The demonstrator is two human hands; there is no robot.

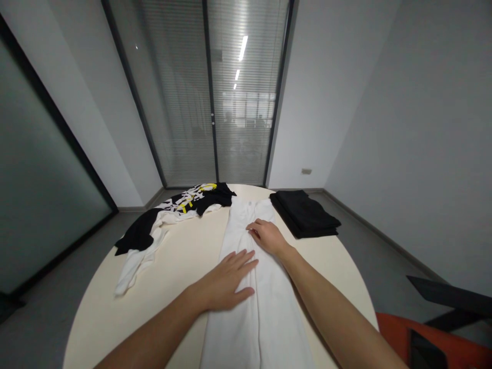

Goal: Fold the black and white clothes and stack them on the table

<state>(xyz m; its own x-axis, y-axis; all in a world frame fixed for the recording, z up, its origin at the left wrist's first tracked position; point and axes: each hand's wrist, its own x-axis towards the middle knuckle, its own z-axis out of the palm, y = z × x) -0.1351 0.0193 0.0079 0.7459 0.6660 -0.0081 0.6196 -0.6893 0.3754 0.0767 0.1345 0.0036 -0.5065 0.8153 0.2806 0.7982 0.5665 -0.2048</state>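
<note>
A pair of white trousers (238, 328) lies lengthwise on the round table, waistband at the far end and legs running toward me. My left hand (230, 282) rests flat on the left trouser leg with its fingers spread. Farther up, my right hand (269, 237) is on the upper part of the trousers, near the fly. Its fingers are bent and drawn together against the white cloth, and the fingertips appear to pinch a bit of it. A crease runs down between the two legs.
On the cream round table (184, 256), a black patterned shirt (192, 200) and a white garment (134, 266) lie loosely at the far left. A folded black stack of cloth (303, 212) sits at the far right. An orange chair (400, 333) stands by the right edge.
</note>
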